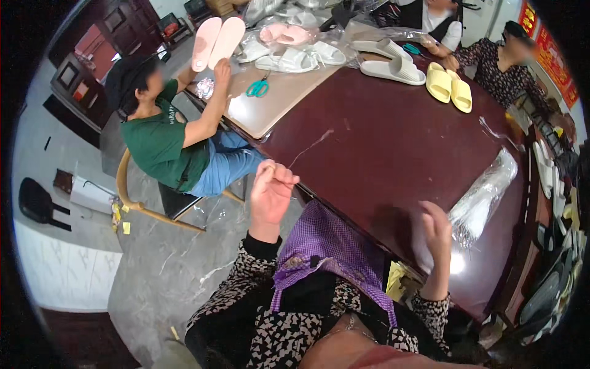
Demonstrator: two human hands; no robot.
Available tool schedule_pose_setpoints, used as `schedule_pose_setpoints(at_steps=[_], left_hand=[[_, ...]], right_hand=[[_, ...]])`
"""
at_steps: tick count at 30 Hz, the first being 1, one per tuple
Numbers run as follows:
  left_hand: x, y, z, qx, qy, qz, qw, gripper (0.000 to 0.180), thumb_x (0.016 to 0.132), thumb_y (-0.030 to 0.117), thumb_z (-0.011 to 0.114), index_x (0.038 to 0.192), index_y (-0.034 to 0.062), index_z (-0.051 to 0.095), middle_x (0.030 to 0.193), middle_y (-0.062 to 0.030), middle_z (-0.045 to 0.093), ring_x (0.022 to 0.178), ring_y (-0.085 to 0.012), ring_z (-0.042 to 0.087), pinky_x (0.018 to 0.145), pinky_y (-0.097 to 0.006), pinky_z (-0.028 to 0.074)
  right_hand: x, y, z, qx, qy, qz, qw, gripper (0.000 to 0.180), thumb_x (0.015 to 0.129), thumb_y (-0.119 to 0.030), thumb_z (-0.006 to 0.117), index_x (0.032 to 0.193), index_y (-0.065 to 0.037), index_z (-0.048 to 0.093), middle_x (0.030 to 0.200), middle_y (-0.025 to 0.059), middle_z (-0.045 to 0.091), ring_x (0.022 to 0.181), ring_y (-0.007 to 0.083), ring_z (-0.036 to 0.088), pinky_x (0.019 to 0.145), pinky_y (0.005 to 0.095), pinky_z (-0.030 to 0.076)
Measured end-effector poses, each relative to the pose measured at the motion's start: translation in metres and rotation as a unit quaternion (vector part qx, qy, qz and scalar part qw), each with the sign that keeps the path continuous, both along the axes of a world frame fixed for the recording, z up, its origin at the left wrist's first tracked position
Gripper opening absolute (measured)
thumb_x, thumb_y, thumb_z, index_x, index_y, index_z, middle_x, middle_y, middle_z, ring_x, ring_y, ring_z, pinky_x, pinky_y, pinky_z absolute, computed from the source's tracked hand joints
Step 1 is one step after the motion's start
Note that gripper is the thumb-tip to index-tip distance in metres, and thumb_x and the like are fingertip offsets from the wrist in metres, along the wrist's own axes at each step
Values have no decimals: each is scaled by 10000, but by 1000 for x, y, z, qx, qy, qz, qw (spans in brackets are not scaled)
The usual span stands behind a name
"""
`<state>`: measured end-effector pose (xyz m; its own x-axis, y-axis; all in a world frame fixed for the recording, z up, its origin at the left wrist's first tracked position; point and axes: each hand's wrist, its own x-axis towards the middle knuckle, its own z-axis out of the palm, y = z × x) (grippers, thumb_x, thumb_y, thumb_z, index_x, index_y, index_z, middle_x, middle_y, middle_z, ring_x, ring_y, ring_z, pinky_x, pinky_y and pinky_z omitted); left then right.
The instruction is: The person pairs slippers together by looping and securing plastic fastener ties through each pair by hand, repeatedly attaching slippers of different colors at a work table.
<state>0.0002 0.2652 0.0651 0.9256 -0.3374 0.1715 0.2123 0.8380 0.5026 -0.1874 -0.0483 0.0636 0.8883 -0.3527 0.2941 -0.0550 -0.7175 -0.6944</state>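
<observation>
My left hand [272, 194] is raised just off the table's near edge, palm up, its fingers curled in toward the thumb. What the fingers hold, if anything, is too small to make out. A thin pale strand [312, 146] lies across the dark red table [375, 147], and its near end comes close to those fingertips. Over the near right part of the table is my right hand [435, 237], fingers stretched and a little apart, with nothing seen in them. Beside it lies a bundle of thin clear-white strands [482, 200] in a plastic wrap.
At left, a seated person in green [163, 138] holds up pink slippers [218, 43]. Teal scissors [257, 88] lie on a beige board [279, 104]. White slippers [393, 69], yellow slippers [448, 86] and bagged pairs [295, 58] occupy the far side, where two more people sit.
</observation>
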Motion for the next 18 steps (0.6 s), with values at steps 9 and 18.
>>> schedule_pose_setpoints(at_steps=[9, 18], left_hand=[[-66, -77, -19, 86, 15, -232, 969, 57, 917, 63, 459, 932, 42, 510, 845, -112, 586, 810, -217, 587, 802, -419, 501], [-74, -78, -47, 169, 54, -307, 935, 82, 936, 87, 443, 940, 37, 508, 820, -116, 576, 778, -215, 579, 802, -420, 505]], right_hand=[[79, 68, -18, 510, 42, 158, 845, 308, 926, -117, 451, 1171, 50, 533, 971, 131, 642, 911, 192, 610, 834, 306, 478], [99, 32, -19, 623, -6, 83, 777, 263, 917, -91, 468, 1152, 9, 530, 729, 43, 569, 574, 100, 509, 577, 245, 461]])
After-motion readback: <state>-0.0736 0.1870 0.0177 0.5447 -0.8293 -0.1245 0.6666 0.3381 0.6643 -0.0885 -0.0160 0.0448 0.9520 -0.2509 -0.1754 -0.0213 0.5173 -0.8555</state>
